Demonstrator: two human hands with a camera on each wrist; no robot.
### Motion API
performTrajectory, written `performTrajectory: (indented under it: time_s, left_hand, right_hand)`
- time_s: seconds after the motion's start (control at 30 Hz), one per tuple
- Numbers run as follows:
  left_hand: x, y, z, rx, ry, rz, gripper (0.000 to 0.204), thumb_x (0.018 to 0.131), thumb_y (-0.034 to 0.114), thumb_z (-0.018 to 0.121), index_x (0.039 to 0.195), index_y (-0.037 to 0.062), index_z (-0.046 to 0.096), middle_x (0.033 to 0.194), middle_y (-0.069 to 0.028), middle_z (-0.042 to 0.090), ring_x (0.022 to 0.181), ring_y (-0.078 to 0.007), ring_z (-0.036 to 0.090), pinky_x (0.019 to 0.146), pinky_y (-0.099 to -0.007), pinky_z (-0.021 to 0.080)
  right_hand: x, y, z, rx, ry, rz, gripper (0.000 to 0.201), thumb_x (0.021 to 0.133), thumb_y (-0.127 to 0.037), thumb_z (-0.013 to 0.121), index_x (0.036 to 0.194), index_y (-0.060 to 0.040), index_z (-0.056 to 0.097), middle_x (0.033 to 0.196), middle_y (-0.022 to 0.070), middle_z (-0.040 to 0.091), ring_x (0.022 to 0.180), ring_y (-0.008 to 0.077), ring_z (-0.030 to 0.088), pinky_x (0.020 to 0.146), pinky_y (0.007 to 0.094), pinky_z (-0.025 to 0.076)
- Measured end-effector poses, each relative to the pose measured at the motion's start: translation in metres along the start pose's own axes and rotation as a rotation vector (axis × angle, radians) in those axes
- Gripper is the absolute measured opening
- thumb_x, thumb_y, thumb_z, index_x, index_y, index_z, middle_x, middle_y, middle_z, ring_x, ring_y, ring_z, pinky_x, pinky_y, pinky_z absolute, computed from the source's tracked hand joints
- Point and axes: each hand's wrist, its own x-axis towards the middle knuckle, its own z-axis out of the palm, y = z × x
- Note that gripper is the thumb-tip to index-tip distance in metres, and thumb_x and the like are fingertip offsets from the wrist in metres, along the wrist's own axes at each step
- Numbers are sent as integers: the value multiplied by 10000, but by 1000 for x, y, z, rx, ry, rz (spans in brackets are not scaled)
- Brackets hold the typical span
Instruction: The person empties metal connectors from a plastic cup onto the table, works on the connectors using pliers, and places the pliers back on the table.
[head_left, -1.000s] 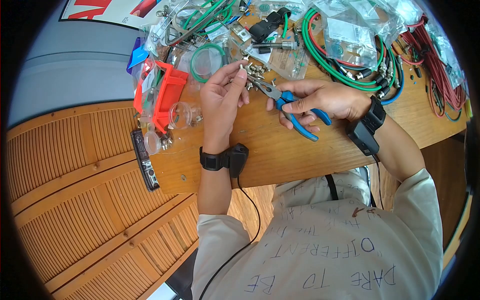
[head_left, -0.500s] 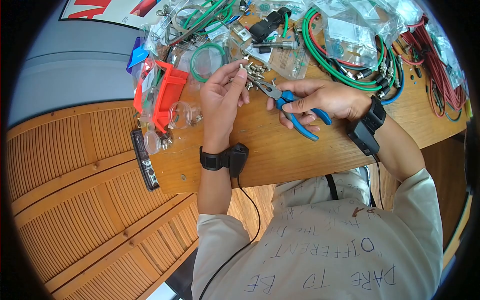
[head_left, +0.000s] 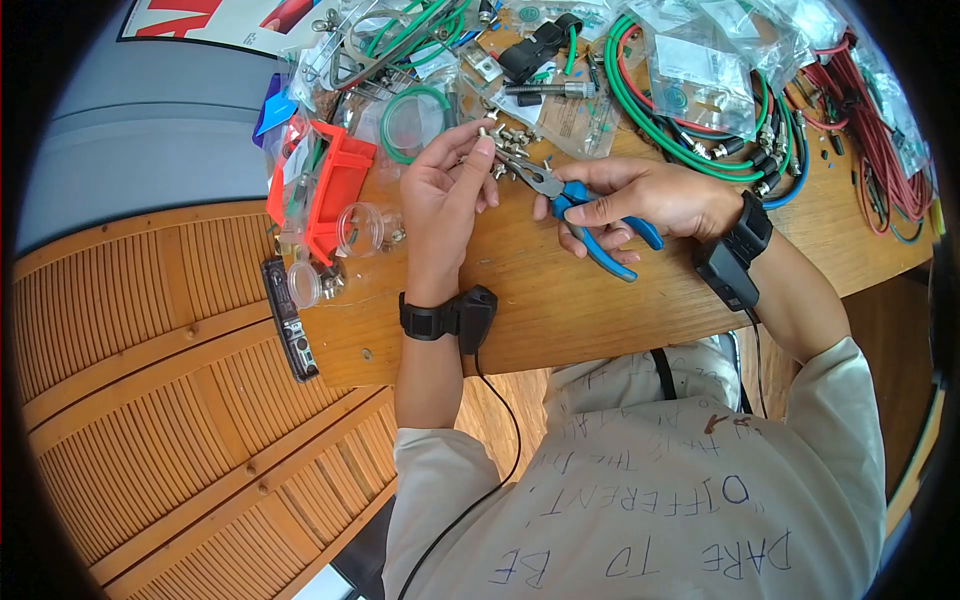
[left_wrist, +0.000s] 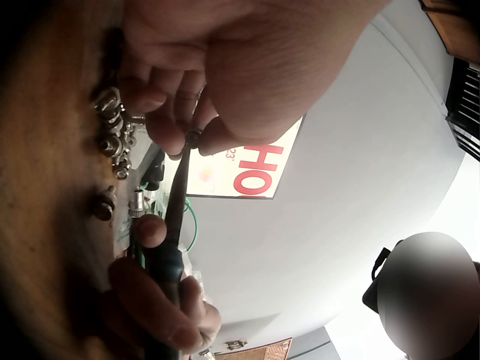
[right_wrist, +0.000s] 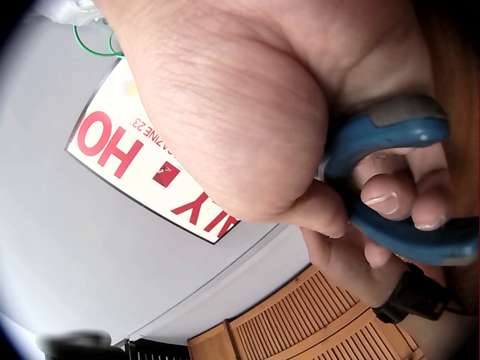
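Between thumb and index finger, the left hand (head_left: 447, 190) pinches a small metal connector (head_left: 484, 134). Blue-handled pliers (head_left: 598, 250) are gripped by the right hand (head_left: 640, 198), some of its fingers between the handles. The plier tips reach the connector at the left fingertips; the left wrist view shows the narrow jaws meeting the small metal piece (left_wrist: 193, 138) there. Whether the jaws clamp it cannot be told. More metal connectors (head_left: 515, 137) lie on the table just beyond the hands.
A red plastic bin (head_left: 341, 190) and a clear round jar (head_left: 360, 230) stand at the left. Coiled green cables (head_left: 640, 125), plastic bags (head_left: 700, 80) and a red cable bundle (head_left: 880, 130) cover the far and right parts of the wooden table (head_left: 560, 325).
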Motion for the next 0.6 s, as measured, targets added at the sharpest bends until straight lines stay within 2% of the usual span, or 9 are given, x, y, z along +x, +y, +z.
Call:
performTrajectory:
  time_s: [0.6]
  left_hand:
    - [-1,0,0,2,1,3,341,1044,212,708,1304,-8,696,941,-15,720,634,-52,584,558,-203,398]
  right_hand:
    - [-1,-2,2,-10,7,2,285,1103,-155,576,1351,-19,542,984,100,664,609,69,477,545,264,465]
